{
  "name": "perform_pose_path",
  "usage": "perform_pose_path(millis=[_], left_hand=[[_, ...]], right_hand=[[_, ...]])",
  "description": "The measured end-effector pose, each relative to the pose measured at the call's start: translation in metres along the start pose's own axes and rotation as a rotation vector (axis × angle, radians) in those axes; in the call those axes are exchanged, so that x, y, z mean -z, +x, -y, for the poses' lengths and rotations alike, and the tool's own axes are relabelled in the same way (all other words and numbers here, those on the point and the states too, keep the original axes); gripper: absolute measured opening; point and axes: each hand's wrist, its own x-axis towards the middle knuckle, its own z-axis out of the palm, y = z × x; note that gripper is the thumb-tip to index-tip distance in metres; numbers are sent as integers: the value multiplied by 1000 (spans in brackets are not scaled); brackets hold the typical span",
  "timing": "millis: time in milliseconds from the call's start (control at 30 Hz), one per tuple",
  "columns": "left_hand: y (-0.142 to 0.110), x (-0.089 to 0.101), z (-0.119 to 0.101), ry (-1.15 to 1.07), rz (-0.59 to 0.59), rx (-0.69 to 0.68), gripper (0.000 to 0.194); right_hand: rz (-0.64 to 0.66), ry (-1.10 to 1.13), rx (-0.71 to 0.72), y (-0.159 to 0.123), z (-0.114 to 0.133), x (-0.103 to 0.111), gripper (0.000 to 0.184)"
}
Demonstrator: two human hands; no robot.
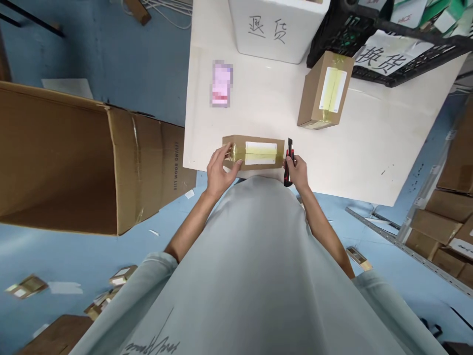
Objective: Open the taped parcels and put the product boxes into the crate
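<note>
A taped cardboard box (236, 162) with a white label under yellowish tape lies at the table's near edge, right in front of my body. My left hand (220, 170) rests on its left end, thumb and fingers spread apart across that end. In my right hand (297, 171) is a black and red utility knife (286, 176), held upright beside the box's right end. Whether its blade is out is too small to tell. Farther back on the right stands a second taped box (312, 101), also labelled.
On the white table (258, 98) are a white bin (273, 47), a black crate (402, 76) full of packages, and a blurred pink item (220, 84). A large open carton (148, 167) stands at the left. Stacked boxes (436, 227) line the right side.
</note>
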Motion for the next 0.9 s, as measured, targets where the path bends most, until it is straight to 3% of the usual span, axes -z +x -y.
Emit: perform_pose_path(millis=[133, 267, 433, 533, 667, 733, 900], left_hand=[[10, -44, 2, -209, 131, 66, 69], [17, -93, 1, -339, 251, 80, 53], [21, -124, -1, -385, 304, 92, 39], [22, -129, 0, -410, 313, 102, 36], [23, -132, 3, -422, 306, 105, 38], [23, -134, 4, -453, 303, 112, 41], [23, -134, 2, -512, 312, 190, 37]], right_hand=[[-129, -94, 10, -22, -13, 43, 38], [-214, -265, -61, -30, -22, 81, 40], [-204, -553, -22, -35, -10, 108, 43], [-126, -764, 131, -42, 13, 106, 45], [208, -1002, 344, -43, 49, 82, 44], [315, -1118, 387, -39, 65, 70, 47], [427, -1300, 421, -24, 88, 54, 50]])
